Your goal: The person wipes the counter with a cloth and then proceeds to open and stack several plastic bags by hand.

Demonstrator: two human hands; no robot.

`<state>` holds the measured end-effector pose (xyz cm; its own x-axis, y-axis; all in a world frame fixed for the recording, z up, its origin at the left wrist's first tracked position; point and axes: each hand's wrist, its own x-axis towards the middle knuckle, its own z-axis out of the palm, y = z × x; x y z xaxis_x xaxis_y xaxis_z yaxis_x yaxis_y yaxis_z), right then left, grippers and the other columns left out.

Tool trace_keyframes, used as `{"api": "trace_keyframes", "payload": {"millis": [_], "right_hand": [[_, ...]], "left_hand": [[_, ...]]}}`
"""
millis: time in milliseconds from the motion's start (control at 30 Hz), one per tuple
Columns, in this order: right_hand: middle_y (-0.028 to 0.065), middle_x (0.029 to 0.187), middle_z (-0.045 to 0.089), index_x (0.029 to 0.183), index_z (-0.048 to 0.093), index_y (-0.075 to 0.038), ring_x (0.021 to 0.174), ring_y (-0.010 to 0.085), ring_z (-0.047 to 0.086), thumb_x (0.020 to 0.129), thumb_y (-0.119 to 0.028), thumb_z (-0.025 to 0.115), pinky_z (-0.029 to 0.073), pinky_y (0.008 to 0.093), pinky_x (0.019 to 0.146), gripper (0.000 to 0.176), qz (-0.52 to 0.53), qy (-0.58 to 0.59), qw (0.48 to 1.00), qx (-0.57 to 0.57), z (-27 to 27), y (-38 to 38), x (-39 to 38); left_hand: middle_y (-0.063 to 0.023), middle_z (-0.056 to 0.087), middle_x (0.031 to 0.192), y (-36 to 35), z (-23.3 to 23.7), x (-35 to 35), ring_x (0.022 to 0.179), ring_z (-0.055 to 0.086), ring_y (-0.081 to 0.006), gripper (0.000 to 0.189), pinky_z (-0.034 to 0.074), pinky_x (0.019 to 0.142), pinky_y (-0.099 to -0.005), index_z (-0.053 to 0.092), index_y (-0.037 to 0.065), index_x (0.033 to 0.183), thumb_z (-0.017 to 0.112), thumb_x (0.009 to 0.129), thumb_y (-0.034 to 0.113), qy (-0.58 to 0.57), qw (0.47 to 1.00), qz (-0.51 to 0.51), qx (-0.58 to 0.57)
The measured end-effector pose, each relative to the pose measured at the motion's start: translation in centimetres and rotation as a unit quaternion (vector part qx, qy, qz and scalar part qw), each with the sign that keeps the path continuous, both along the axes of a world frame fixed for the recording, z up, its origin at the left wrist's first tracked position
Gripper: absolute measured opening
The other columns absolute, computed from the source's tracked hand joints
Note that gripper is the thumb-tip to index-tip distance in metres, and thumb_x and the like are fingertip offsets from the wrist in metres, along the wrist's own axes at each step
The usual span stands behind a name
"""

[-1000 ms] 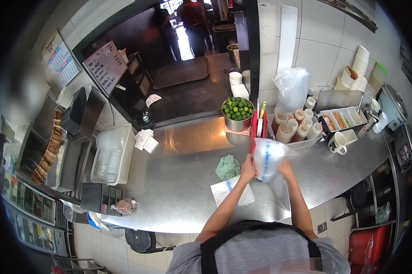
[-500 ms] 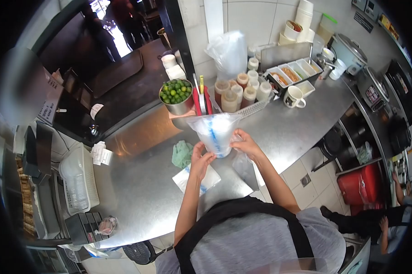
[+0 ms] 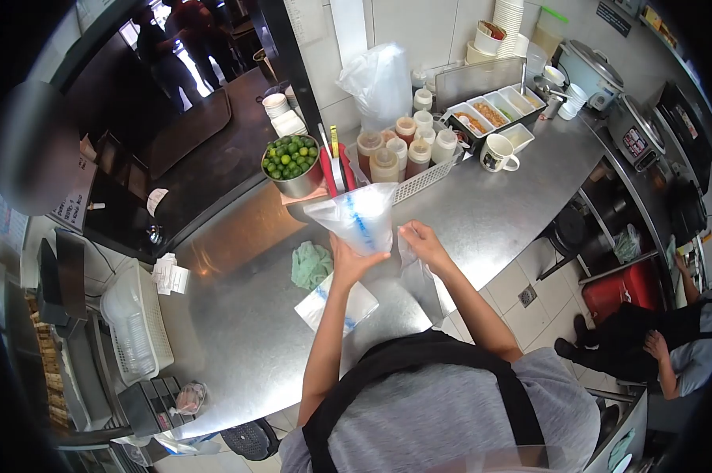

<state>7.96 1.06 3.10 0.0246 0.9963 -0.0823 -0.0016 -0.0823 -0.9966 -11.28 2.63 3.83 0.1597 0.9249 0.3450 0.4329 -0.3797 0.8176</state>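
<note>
My left hand (image 3: 352, 258) is wrapped round the lower part of a clear plastic bag (image 3: 360, 219) with a blue printed stripe. The bag flares wide at its top, and something whitish shows inside that I cannot make out. Just to the right, my right hand (image 3: 424, 246) has its thumb and fingers pinched together, apart from the striped bag. Thin clear plastic film (image 3: 416, 274) hangs from those fingertips towards the counter edge. Below my left hand lies a flat white packet with blue print (image 3: 359, 307), beside a crumpled green cloth (image 3: 312, 265).
On the steel counter (image 3: 238, 339) stand a pot of green limes (image 3: 291, 164), a basket of sauce bottles (image 3: 384, 165), a mug (image 3: 498, 153) and a topping tray (image 3: 494, 117). A white basket (image 3: 147, 323) sits left. A co-worker (image 3: 671, 347) is at right.
My right hand has let go of the striped bag and now pinches the clear film beside it. My left hand has closed round the bag, which has shifted slightly left and tilted.
</note>
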Motion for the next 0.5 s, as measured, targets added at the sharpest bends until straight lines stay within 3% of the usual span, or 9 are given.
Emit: {"api": "trace_keyframes", "payload": {"millis": [133, 267, 333, 433, 500], "right_hand": [[-0.0056, 0.066, 0.042, 0.083, 0.055, -0.006, 0.058, 0.0039, 0.037, 0.092, -0.023, 0.046, 0.031, 0.0197, 0.052, 0.021, -0.029, 0.074, 0.996, -0.029, 2.3, -1.9, 0.1], [-0.0067, 0.066, 0.042, 0.083, 0.055, -0.008, 0.059, 0.0027, 0.036, 0.093, -0.024, 0.046, 0.031, 0.0187, 0.052, 0.021, -0.034, 0.119, 0.992, -0.024, 5.1, -3.4, 0.3], [-0.0071, 0.068, 0.043, 0.084, 0.054, -0.009, 0.06, 0.002, 0.037, 0.093, -0.025, 0.045, 0.032, 0.0179, 0.053, 0.02, -0.031, 0.112, 0.993, -0.023, 6.3, -3.6, 0.6], [-0.0067, 0.068, 0.044, 0.085, 0.054, -0.01, 0.059, 0.0024, 0.038, 0.093, -0.025, 0.046, 0.033, 0.0179, 0.054, 0.019, -0.035, 0.16, 0.986, -0.032, 7.1, -3.9, 0.4], [-0.0061, 0.068, 0.045, 0.086, 0.054, -0.01, 0.06, 0.0027, 0.04, 0.093, -0.024, 0.046, 0.034, 0.018, 0.054, 0.018, -0.028, 0.188, 0.981, -0.045, 7.9, -4.2, -0.3]], "left_hand": [[-0.023, 0.039, 0.122, 0.7, -3.1, 0.7, 0.114, 0.036, -0.0393, 0.094, 0.029, 0.096, -0.0446, 0.035, -0.004, 0.124, 0.082, 0.052, 0.035, -0.106, 0.991, -0.025, -0.077], [-0.0222, 0.039, 0.123, -0.4, -3.4, -0.1, 0.115, 0.036, -0.0388, 0.095, 0.03, 0.095, -0.0437, 0.033, -0.002, 0.127, 0.08, 0.055, 0.038, -0.042, 0.999, 0.021, 0.006], [-0.022, 0.039, 0.124, -2.8, -2.4, -0.4, 0.116, 0.035, -0.0375, 0.096, 0.03, 0.096, -0.0429, 0.031, -0.002, 0.13, 0.079, 0.056, 0.038, -0.047, 0.993, 0.088, 0.07], [-0.0205, 0.038, 0.126, -7.1, 0.6, -1.1, 0.118, 0.034, -0.0337, 0.098, 0.029, 0.097, -0.0414, 0.028, -0.001, 0.133, 0.079, 0.058, 0.036, -0.177, 0.978, 0.079, 0.081], [-0.0182, 0.039, 0.126, -8.2, 2.9, -0.6, 0.117, 0.035, -0.0315, 0.093, 0.03, 0.097, -0.041, 0.032, 0.0, 0.132, 0.078, 0.059, 0.035, -0.107, 0.99, -0.001, 0.09]]}}
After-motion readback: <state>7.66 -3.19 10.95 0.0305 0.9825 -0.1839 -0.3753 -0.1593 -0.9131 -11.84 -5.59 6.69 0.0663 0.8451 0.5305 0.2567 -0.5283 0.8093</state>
